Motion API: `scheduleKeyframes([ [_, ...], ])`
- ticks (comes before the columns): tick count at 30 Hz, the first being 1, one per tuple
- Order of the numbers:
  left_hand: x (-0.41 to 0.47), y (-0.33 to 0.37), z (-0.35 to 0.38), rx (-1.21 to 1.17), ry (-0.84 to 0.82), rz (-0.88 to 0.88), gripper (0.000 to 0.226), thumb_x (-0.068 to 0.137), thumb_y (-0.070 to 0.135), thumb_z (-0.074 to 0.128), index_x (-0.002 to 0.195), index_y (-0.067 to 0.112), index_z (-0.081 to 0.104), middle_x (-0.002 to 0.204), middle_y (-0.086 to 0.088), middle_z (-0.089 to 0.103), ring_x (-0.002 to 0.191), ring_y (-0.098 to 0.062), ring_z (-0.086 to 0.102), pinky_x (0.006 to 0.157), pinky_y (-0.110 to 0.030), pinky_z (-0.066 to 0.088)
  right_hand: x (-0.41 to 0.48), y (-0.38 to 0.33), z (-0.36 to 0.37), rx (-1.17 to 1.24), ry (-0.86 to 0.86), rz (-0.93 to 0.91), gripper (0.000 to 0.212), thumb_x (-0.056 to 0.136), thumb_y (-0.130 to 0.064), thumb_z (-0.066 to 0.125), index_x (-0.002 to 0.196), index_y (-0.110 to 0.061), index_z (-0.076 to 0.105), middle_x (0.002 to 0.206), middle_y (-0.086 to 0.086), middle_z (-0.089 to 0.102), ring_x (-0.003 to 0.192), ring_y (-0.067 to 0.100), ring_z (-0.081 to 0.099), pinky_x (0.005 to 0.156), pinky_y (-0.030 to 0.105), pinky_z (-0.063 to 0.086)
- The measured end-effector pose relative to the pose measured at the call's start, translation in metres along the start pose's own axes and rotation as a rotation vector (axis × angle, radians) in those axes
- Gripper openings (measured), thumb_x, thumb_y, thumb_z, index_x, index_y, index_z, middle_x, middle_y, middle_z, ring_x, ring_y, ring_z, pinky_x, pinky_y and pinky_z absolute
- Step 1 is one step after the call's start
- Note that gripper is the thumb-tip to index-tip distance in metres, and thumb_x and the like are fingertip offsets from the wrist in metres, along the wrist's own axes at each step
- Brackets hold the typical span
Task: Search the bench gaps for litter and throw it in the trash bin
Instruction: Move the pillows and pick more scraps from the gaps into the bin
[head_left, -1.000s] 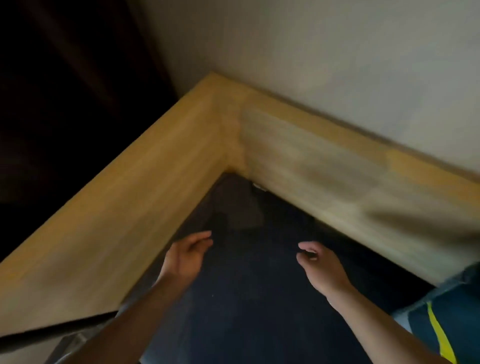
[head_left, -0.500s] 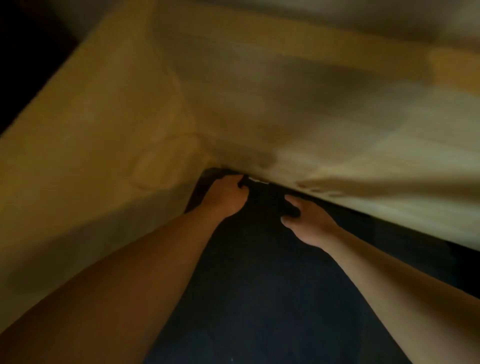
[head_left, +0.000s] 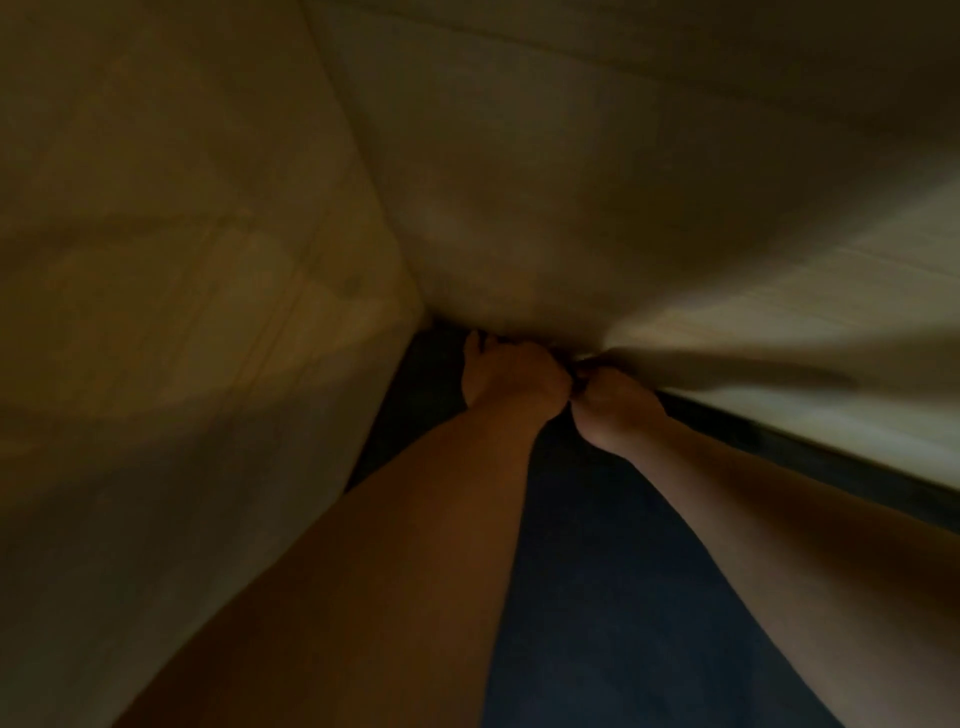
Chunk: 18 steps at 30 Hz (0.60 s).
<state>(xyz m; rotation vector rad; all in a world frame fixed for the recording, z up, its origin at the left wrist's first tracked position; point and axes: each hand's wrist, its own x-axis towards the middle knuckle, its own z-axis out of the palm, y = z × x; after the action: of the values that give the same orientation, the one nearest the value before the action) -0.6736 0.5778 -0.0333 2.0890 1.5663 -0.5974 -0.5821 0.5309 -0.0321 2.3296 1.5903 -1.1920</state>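
Observation:
The view is dark and blurred. My left hand (head_left: 511, 374) and my right hand (head_left: 615, 410) meet at the corner gap where two wooden bench backs join above the dark blue seat cushion (head_left: 597, 571). The fingertips of both hands are tucked down toward the gap and hidden. A small pale scrap (head_left: 586, 358) shows between the two hands at the bottom edge of the right back panel. I cannot tell whether either hand holds it. No trash bin is in view.
The left wooden back panel (head_left: 208, 312) and the right wooden back panel (head_left: 597, 208) close in the corner on two sides. A dark slit (head_left: 779, 441) runs along the base of the right panel above the cushion.
My head has dropped closer to the corner. Both hands have moved forward from above the cushion into the corner gap and now touch each other beside the pale scrap.

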Motion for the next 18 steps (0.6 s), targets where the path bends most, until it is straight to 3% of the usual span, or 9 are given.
scheduleKeyframes([
  [3, 0.007, 0.005, 0.0, 0.009, -0.04, -0.021, 0.048, 0.096, 0.042, 0.021, 0.131, 0.026, 0.05, 0.139, -0.004, 0.051, 0.136, -0.025, 0.033, 0.117, -0.049, 0.003, 0.007, -0.003, 0.004, -0.008, -0.017, 0.039, 0.031, 0.098, -0.016, 0.032, 0.112, -0.012, 0.059, 0.116, 0.015, 0.062, 0.103, 0.03, 0.059, 0.078, 0.037, 0.044],
  [6, 0.011, 0.003, -0.001, -0.004, -0.044, -0.019, 0.047, 0.095, 0.043, 0.025, 0.133, 0.028, 0.048, 0.139, -0.004, 0.05, 0.135, -0.025, 0.036, 0.115, -0.049, 0.01, 0.008, -0.004, 0.007, -0.015, 0.01, 0.051, 0.028, 0.097, -0.014, 0.034, 0.104, -0.012, 0.06, 0.11, 0.015, 0.064, 0.098, 0.029, 0.061, 0.077, 0.038, 0.048],
  [9, 0.01, -0.003, 0.0, -0.061, -0.001, 0.002, 0.045, 0.094, 0.047, 0.029, 0.125, 0.027, 0.054, 0.131, -0.004, 0.057, 0.129, -0.025, 0.042, 0.115, -0.047, 0.014, 0.011, -0.005, 0.008, 0.063, 0.027, 0.089, 0.033, 0.097, -0.015, 0.032, 0.117, -0.017, 0.058, 0.122, 0.013, 0.061, 0.11, 0.03, 0.057, 0.097, 0.044, 0.045],
  [11, 0.012, -0.008, 0.001, -0.117, 0.031, 0.008, 0.042, 0.093, 0.046, 0.031, 0.118, 0.027, 0.06, 0.126, -0.004, 0.06, 0.126, -0.024, 0.045, 0.114, -0.045, 0.012, 0.014, -0.005, 0.01, 0.19, 0.028, 0.114, 0.039, 0.097, -0.017, 0.029, 0.126, -0.024, 0.054, 0.129, 0.009, 0.057, 0.117, 0.029, 0.053, 0.104, 0.046, 0.039],
  [15, 0.013, -0.017, 0.006, -0.251, 0.113, 0.049, 0.039, 0.092, 0.046, 0.035, 0.107, 0.03, 0.067, 0.117, -0.001, 0.065, 0.121, -0.021, 0.048, 0.11, -0.04, 0.014, 0.01, 0.002, 0.019, 0.524, 0.137, 0.061, 0.034, 0.097, -0.021, 0.036, 0.116, -0.028, 0.063, 0.123, 0.007, 0.064, 0.118, 0.027, 0.054, 0.108, 0.047, 0.035],
  [18, 0.008, -0.024, 0.011, -0.385, 0.222, 0.09, 0.04, 0.09, 0.054, 0.041, 0.09, 0.029, 0.072, 0.102, 0.002, 0.071, 0.11, -0.016, 0.056, 0.111, -0.038, 0.016, 0.001, 0.003, 0.021, 0.773, 0.221, 0.01, 0.027, 0.095, -0.017, 0.047, 0.106, -0.026, 0.069, 0.107, -0.002, 0.069, 0.106, 0.015, 0.062, 0.101, 0.036, 0.045],
])
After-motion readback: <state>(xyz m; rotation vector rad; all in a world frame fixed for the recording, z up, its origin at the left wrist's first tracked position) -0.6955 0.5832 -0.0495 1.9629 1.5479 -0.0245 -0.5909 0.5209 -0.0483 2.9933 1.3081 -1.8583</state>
